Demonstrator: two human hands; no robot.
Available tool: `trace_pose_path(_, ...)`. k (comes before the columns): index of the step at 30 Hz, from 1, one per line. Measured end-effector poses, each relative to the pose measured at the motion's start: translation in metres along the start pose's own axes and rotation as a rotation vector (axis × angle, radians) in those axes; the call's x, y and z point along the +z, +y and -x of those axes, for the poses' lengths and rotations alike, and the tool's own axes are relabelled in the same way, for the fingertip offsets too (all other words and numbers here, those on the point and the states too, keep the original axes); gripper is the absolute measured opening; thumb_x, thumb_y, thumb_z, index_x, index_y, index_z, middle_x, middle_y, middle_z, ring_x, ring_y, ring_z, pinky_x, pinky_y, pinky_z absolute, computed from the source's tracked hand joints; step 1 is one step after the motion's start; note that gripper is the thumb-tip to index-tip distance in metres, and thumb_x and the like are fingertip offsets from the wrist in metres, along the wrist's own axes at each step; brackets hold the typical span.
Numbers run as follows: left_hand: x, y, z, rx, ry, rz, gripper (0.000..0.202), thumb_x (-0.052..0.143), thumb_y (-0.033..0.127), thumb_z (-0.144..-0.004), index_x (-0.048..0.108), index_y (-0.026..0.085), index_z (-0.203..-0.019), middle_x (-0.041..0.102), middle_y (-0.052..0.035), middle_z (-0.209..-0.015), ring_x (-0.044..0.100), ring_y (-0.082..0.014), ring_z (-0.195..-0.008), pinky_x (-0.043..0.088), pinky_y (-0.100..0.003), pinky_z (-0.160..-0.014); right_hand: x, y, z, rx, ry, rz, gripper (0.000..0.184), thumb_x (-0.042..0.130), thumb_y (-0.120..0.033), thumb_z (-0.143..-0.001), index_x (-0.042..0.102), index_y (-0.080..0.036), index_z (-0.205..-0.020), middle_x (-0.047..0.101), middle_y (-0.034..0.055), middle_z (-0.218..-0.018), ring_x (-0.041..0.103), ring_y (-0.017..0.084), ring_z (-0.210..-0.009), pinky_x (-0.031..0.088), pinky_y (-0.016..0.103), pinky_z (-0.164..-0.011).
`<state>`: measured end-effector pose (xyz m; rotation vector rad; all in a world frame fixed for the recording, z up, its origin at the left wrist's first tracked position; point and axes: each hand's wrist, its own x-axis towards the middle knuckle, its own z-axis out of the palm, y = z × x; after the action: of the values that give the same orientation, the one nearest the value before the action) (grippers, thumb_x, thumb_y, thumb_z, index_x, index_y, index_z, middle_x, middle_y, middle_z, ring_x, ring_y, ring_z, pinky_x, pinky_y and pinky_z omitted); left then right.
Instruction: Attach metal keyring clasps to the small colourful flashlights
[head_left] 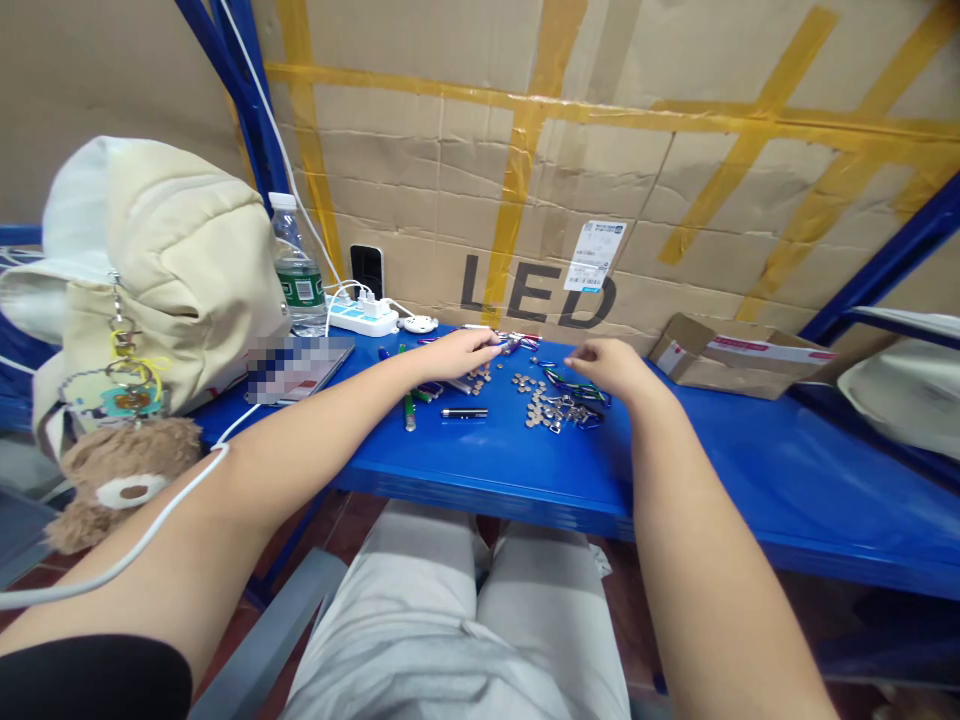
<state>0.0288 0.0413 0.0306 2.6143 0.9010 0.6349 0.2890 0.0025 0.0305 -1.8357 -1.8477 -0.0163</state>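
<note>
My left hand (466,354) is at the back of the blue table, fingers bent together over small coin-like metal discs (480,380); whatever they pinch is too small to make out. My right hand (611,366) hovers to the right with curled fingers, near blue and green slim tubes (555,378). What it holds, if anything, is hidden. Between and in front of the hands lie more discs (535,408) and a heap of small metal clips (574,413). A black pen-like tube (464,412) lies nearer to me, and a green tube (409,410) is left of it.
On the left stand a cream backpack (180,250) with a plush bear (135,480), a water bottle (300,275) and a white power strip (364,316). A phone (367,272) leans on the cardboard wall (420,180). An open cardboard box (739,360) is at right.
</note>
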Motion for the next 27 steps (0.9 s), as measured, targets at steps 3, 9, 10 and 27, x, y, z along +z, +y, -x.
trace_pose_path(3,0.0,-0.007,0.001,-0.027,-0.003,-0.036,0.033,0.035,0.044,-0.092,0.055,0.018,-0.092,0.064,-0.0062,-0.093,0.057,-0.0169,-0.082,0.042,-0.028,-0.073,-0.001,0.018,-0.001,0.059,-0.145,0.078,0.005,0.067,-0.02,-0.069,0.071,-0.018,-0.073,0.072,0.0062,-0.077,0.063,0.019,-0.07,0.045,0.028,-0.063)
trace_pose_path(9,0.004,-0.012,-0.001,0.017,-0.021,-0.054,0.035,0.035,0.047,-0.092,0.057,0.019,-0.092,0.062,-0.0058,-0.093,0.055,-0.0171,-0.081,0.04,-0.028,-0.073,0.013,0.02,-0.002,0.041,-0.28,0.18,0.005,0.071,-0.024,-0.064,0.072,-0.021,-0.068,0.073,0.0048,-0.075,0.063,0.018,-0.064,0.045,0.026,-0.058)
trace_pose_path(10,0.005,-0.012,-0.001,0.022,-0.032,-0.048,0.036,0.034,0.048,-0.092,0.057,0.02,-0.092,0.062,-0.0056,-0.094,0.055,-0.0172,-0.082,0.04,-0.028,-0.073,0.014,0.019,-0.002,0.033,-0.288,0.183,0.005,0.071,-0.025,-0.066,0.071,-0.021,-0.065,0.072,0.0052,-0.074,0.062,0.017,-0.062,0.044,0.026,-0.057)
trace_pose_path(27,0.021,0.007,0.001,0.114,0.259,-0.158,0.034,0.055,0.044,-0.085,0.054,0.018,-0.107,0.067,-0.009,-0.103,0.062,-0.0206,-0.09,0.043,-0.03,-0.076,0.029,-0.055,0.012,0.086,-0.402,-1.217,0.017,0.062,-0.037,-0.084,0.063,-0.02,-0.09,0.071,0.0054,-0.093,0.066,0.013,-0.081,0.053,0.028,-0.081)
